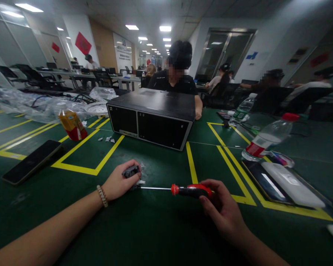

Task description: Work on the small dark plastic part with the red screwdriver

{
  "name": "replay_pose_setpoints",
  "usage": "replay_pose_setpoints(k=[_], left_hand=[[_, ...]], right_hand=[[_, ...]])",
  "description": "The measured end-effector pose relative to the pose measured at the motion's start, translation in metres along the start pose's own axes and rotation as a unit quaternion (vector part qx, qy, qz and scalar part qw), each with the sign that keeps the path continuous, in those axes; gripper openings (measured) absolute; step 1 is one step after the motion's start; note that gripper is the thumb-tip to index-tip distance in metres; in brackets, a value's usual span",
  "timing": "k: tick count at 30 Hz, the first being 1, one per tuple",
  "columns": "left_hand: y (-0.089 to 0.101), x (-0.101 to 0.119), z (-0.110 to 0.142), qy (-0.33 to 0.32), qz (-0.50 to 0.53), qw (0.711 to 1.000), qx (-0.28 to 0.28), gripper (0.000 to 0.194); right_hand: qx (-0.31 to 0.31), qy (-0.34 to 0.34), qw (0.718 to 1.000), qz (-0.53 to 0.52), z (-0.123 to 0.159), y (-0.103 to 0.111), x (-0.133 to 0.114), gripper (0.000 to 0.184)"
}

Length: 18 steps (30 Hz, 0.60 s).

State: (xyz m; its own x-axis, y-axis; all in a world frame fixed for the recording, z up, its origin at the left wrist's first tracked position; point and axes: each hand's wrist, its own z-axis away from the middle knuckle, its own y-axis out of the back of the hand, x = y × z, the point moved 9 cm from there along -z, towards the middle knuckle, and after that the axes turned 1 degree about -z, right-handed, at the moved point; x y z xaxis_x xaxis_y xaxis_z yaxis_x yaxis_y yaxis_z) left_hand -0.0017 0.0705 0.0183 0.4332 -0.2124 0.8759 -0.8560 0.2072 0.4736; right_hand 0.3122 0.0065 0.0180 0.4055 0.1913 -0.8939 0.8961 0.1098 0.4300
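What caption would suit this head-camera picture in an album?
Left hand grips a small dark part while the right hand holds a red-handled screwdriver to it.

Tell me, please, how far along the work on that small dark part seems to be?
Done: bits of scrap already lie on the green mat. In hand: the left hand pins the small dark part while the right hand points the screwdriver into it. Left: the part still looks in one piece.
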Motion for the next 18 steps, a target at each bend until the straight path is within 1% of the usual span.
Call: replay_pose_setpoints(k=[7, 11, 18], left_hand=[[0.0000, -0.0015, -0.0002, -0.002, -0.005, 1.000, -0.006, 0.017], [0.0000, 0.0000, 0.0001, -0.004, -0.005, 1.000, -0.004, 0.015], [-0.0013, 0.0008, 0.0011, 0.005, 0.004, 1.000, -0.009, 0.015]], right_hand=[[0.007, -0.010, 1.000, 0.004, -0.0010, 0.0009, 0.0005, 0.037], [-0.002, 0.000, 1.000, -0.006, -0.0009, -0.0003, -0.0017, 0.038], [-0.005, -0.007, 1.000, -0.011, -0.0014, -0.0001, -0.0013, 0.037]])
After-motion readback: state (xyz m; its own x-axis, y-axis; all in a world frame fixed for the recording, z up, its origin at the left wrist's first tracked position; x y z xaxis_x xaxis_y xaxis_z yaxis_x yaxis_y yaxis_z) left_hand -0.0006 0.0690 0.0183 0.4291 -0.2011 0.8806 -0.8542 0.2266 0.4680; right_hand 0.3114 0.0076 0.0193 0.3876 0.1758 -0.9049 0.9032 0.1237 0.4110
